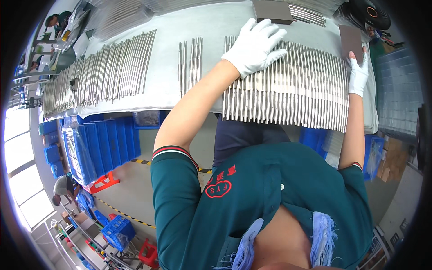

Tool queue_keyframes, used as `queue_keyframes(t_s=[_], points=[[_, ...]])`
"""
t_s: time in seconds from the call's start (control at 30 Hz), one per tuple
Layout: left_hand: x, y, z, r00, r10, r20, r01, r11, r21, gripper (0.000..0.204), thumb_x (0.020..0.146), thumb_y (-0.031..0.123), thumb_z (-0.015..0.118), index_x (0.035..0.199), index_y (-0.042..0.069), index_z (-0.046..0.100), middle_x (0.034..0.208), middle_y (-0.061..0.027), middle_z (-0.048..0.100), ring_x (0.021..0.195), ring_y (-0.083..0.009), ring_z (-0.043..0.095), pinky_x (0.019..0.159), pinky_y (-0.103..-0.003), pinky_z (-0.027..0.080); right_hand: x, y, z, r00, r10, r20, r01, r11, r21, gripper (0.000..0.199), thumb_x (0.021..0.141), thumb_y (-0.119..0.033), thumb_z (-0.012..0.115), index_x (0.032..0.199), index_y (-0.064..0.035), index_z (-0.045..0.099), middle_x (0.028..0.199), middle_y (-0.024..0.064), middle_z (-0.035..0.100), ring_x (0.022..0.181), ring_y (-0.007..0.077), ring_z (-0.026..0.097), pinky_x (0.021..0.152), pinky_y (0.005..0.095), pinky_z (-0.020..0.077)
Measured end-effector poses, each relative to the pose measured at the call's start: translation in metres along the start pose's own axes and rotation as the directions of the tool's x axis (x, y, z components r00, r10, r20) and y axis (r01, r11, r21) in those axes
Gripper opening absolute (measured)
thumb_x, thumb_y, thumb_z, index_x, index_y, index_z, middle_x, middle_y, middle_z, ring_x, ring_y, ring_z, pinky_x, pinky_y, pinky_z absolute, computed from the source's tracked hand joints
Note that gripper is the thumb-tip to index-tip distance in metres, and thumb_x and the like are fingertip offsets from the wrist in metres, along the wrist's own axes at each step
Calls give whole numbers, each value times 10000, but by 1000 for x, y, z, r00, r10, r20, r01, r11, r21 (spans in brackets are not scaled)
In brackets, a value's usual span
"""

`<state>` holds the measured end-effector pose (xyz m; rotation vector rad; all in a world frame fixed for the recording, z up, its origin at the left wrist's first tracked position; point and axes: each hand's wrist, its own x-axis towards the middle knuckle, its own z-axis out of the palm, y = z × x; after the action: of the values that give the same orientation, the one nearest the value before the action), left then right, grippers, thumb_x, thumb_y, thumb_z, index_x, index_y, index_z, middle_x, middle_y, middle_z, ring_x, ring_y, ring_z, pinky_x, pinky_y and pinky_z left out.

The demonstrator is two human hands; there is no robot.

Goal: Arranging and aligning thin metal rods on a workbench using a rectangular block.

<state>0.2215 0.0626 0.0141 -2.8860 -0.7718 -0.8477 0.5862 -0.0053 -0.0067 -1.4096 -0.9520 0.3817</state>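
A long row of thin metal rods [288, 92] lies side by side on the white-covered table [168, 58] in front of me. My left hand [256, 47], in a white glove, rests over the upper left part of this row with its fingers spread. At the row's right end, my right hand [358, 74] grips the lower end of a flat brown block [351, 40]. That hand's glove leaves some fingertips bare. A second brown block [272, 12] lies at the far side of the table, beyond my left hand.
Several separate rods [196, 60] lie left of the row, with a larger spread of rods [112, 72] farther left. More rods [308, 15] sit behind. A black round device [371, 13] stands at the far right. Blue bins [105, 146] are stacked below. Other people [67, 189] are in the background.
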Motion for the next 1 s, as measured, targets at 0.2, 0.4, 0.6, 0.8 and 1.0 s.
queue_keyframes(t_s=[0.2,0.4,0.6,0.8,1.0], points=[[-33,-28,-30,989,-54,136,29,983,179,552,992,491,472,1389,111,522,1385,-136,552,1348,-334,454,1148,-530,287,1,1,-3,1000,-6,9,7,1000,-28,720,897,-182,752,1496,-21,386,1436,135,494,1274,213,510,1046,307,432],[-54,-50,-50,981,-54,186,11,974,225,566,990,495,475,1394,101,519,1361,-145,565,1340,-341,460,1147,-528,289,-1,-12,-6,1000,-1,22,3,998,-66,712,905,-198,742,1491,-7,386,1426,132,504,1272,198,510,1067,303,414],[-29,-21,-25,994,-67,81,52,982,180,591,973,518,493,1385,95,521,1354,-142,567,1342,-341,455,1132,-528,303,0,-6,-2,999,-25,36,27,997,-77,722,903,-194,746,1493,1,379,1429,130,501,1271,196,511,1068,298,407],[-25,-49,-46,986,-60,-157,81,988,131,587,943,525,539,1343,96,555,1319,-136,589,1309,-328,476,1132,-543,279,1,2,-4,998,-54,15,55,993,-105,712,910,-190,740,1494,1,380,1450,127,488,1288,197,500,1068,290,396],[-91,-90,-83,989,-148,24,127,912,390,584,957,481,544,1361,59,532,1319,-162,585,1305,-351,480,1106,-516,329,0,-4,-3,999,-39,26,42,994,-100,708,908,-197,742,1490,-3,388,1440,127,498,1273,200,512,1066,295,403]])
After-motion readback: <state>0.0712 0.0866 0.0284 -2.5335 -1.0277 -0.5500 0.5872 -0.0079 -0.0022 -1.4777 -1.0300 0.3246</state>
